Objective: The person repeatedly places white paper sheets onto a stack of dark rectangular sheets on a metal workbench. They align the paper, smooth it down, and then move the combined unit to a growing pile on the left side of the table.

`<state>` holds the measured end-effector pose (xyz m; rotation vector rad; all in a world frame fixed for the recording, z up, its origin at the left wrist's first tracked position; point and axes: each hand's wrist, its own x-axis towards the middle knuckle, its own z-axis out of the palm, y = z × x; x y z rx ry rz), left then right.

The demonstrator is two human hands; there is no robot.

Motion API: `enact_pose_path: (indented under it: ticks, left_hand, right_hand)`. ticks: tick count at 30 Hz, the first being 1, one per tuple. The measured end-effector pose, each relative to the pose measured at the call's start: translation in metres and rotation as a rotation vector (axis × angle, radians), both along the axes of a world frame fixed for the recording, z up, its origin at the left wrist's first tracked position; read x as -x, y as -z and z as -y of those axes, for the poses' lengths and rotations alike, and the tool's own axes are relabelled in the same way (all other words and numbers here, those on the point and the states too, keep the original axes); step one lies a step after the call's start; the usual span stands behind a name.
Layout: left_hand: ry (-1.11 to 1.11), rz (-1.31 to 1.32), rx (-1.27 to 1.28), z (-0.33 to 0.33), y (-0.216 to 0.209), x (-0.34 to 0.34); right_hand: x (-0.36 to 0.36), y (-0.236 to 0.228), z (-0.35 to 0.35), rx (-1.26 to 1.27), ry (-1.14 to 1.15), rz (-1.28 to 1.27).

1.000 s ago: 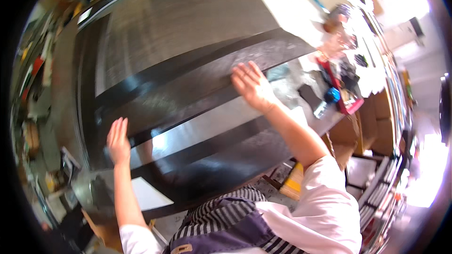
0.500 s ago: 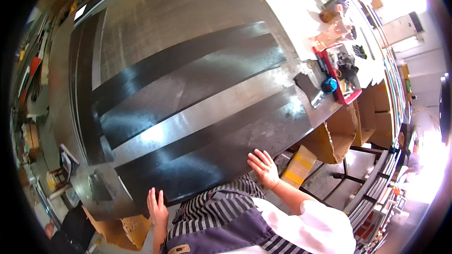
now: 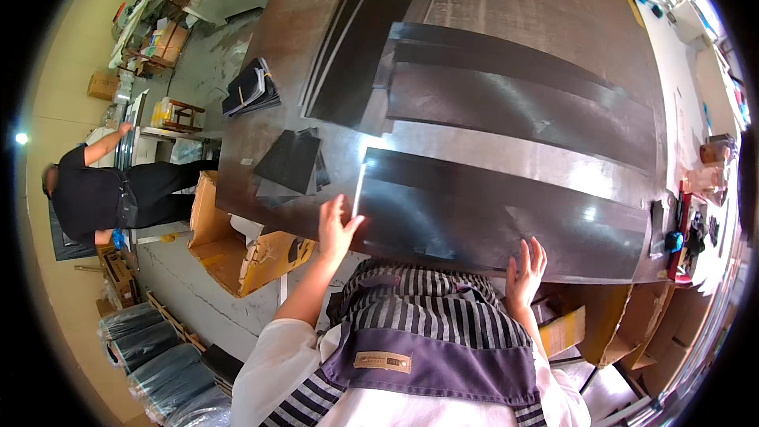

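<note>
We see a large dark sheet [image 3: 506, 213] lying flat on the bench [image 3: 277, 55], its near edge at our body. Our striped apron [image 3: 427, 324] hides part of that edge. Our left hand [image 3: 336, 229] rests at the sheet's near left corner, fingers spread and holding nothing. Our right hand [image 3: 526, 269] lies on the near edge, fingers open too. Smaller dark offcuts [image 3: 292, 162] lie just left of the sheet. Cardboard boxes [image 3: 245, 249] sit below the bench's edge, and another person [image 3: 103, 198] stands well apart.
</note>
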<state>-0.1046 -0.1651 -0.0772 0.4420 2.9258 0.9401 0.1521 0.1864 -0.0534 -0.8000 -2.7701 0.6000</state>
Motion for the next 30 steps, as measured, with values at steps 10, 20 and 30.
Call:
enact_pose_path:
  ticks: [10, 20, 30]
  left_hand:
    - [0.210, 0.262, -0.077, -0.014, -0.005, 0.026]
    - [0.179, 0.247, -0.215, 0.024, -0.018, 0.053]
    - [0.004, -0.187, -0.067, 0.114, -0.032, 0.116]
  right_hand:
    - [0.047, 0.027, 0.069, -0.142, 0.119, 0.077]
    - [0.059, 0.024, 0.072, -0.119, 0.186, -0.024]
    - [0.288, 0.000, 0.197, 0.609, -0.352, -0.095]
